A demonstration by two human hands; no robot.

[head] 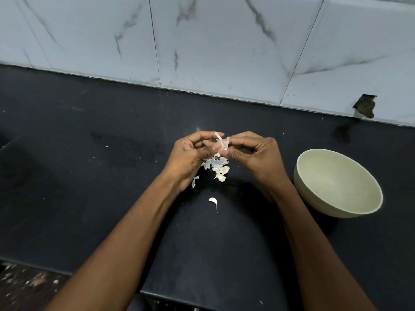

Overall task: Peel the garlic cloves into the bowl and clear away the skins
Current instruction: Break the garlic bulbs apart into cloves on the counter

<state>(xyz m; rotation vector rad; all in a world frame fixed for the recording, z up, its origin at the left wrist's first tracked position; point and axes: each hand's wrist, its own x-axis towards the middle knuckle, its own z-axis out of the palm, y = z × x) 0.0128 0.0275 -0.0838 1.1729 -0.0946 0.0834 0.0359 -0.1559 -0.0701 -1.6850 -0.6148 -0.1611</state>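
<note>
- Head view: we have both hands raised just above the dark counter, meeting over a heap of skins.
- Our left hand curls its fingers and thumb round a clove, pinching it so that it stays put while the skin is worked off.
- Our right hand pinches the same clove from the other side, thumb and fingertips on the papery skin that sticks up between the two hands; we judge this to be the pulling grip.
- We hold the clove right over the heap, likely so that loose flakes fall in one place and are easy to clear later.
- The heap lies on the counter just below the hands; we cannot tell whether unpeeled cloves are mixed in with the skins.
- One small pale piece lies alone nearer to us, apart from the heap; whether it is a clove or a curl of skin we cannot say.
- The bowl stands to the right, near our right wrist, within easy reach for dropping peeled cloves. Its inside looks bare, so we judge the peeling is at an early stage.
- Tiny flecks are scattered over the counter; tiled wall stands behind.
</note>
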